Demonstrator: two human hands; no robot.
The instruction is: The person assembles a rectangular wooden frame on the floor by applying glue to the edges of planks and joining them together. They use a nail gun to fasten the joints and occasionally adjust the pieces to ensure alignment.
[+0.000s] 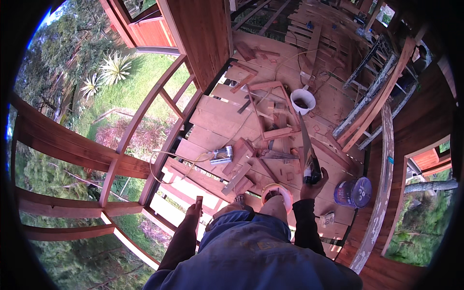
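I stand on a wooden plank deck [212,121] and look down at my own body. My right hand [313,186] grips the black handle of a hand saw [305,142] whose long blade points away from me over the planks. My left hand [195,209] holds a small piece of wood [199,199] upright, close to the curved wooden railing [159,164]. Both arms wear dark sleeves. My knee in blue shorts partly hides a white bucket with an orange rim [286,192].
Loose offcuts and a wooden frame [270,108] litter the deck. A power tool [220,154] with a yellow cord lies near the railing. A white bucket [303,100] stands farther off, a blue-lidded tub [354,192] at right beside a paint-stained ladder [372,104]. Grass lies below the railing.
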